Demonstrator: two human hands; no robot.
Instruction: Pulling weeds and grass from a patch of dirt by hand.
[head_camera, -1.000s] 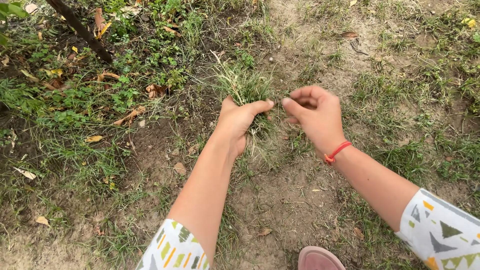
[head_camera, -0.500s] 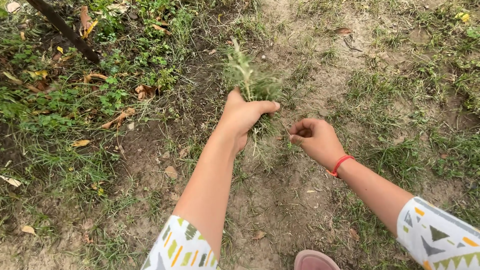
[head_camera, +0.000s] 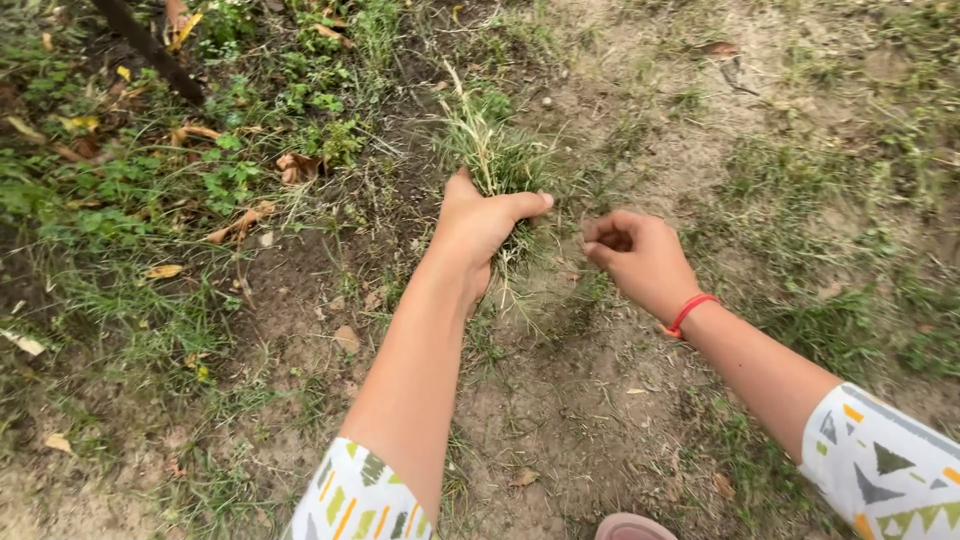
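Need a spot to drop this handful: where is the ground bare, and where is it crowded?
Bare dirt lies between the two forearms, and more runs up past the grass bunch in the left hand. The weeds and dry leaves at left are crowded.

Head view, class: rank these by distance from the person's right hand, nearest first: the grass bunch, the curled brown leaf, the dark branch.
From the right hand:
1. grass bunch, just to its left, gripped in the left hand.
2. curled brown leaf, farther left among the weeds.
3. dark branch, far upper-left corner.
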